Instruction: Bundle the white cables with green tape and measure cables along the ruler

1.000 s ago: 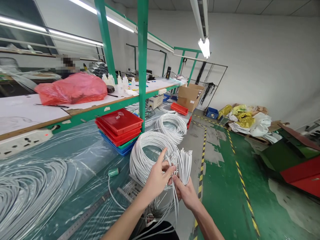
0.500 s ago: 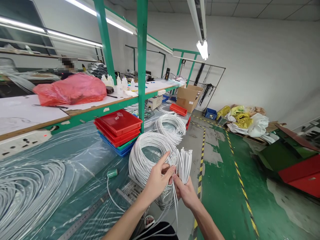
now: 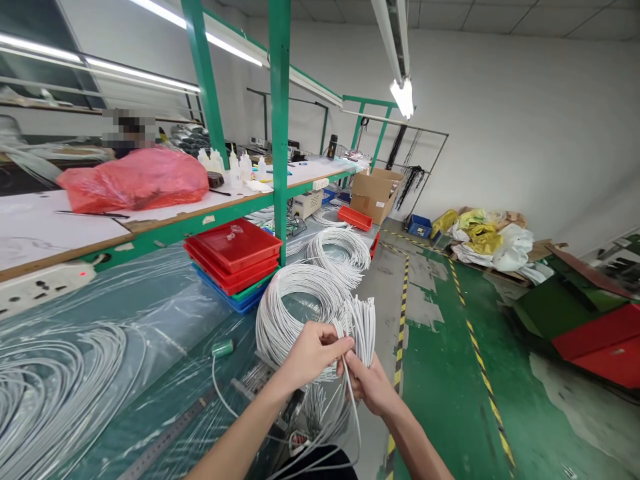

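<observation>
A bundle of white cables (image 3: 364,327), its cut ends standing upright, is gripped in my right hand (image 3: 371,383). My left hand (image 3: 314,353) touches the right at the thumbs and pinches a few white cables at the bundle's left side. From both hands the cable lengths hang down and loop toward my lap. Just behind my hands a large coil of white cables (image 3: 280,300) lies on the bench, with a second coil (image 3: 340,250) beyond it. The fingers under the bundle are partly hidden.
Stacked red trays (image 3: 233,247) stand by a green post (image 3: 279,133). More cable (image 3: 60,393), a green spool (image 3: 223,348) and a steel ruler (image 3: 165,437) lie on the film-covered bench. A red bag (image 3: 135,180) sits on the shelf. Farther back is a cardboard box (image 3: 373,197).
My left index finger, stretched out before, is now curled in against the cables. The bundle in my right hand has shifted slightly left. The view has moved a little.
</observation>
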